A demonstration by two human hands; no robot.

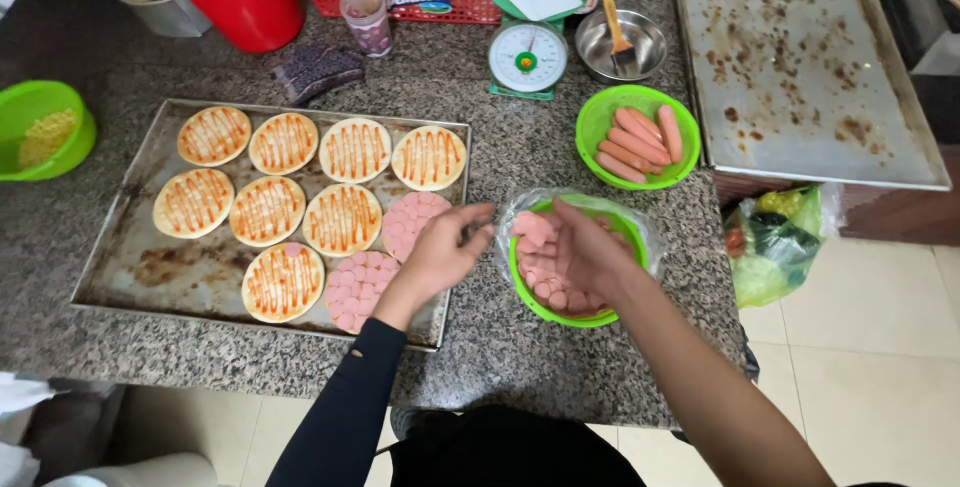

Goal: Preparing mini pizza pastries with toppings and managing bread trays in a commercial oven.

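Grey speckled stone surface point(520, 162) carries a metal baking tray point(140, 272) with small round pizza bases point(267, 211), most striped with sauce, two covered with pink sausage slices point(358, 290). Left hand point(445, 247) hovers at the tray's right edge, fingers loosely curled; whether it holds a slice, I cannot tell. Right hand point(580, 252) is over the green bowl of slices point(565, 312), fingers half open. Behind stand a bowl of whole sausages point(637, 137), a kitchen scale point(527, 59) and an empty stained tray point(800, 57).

A speckled granite counter point(560, 347) is bearing two baking trays point(130, 277) point(800, 67), green bowls point(600, 127) point(30, 107), a kitchen scale point(527, 59) — and a red bucket point(245, 7).
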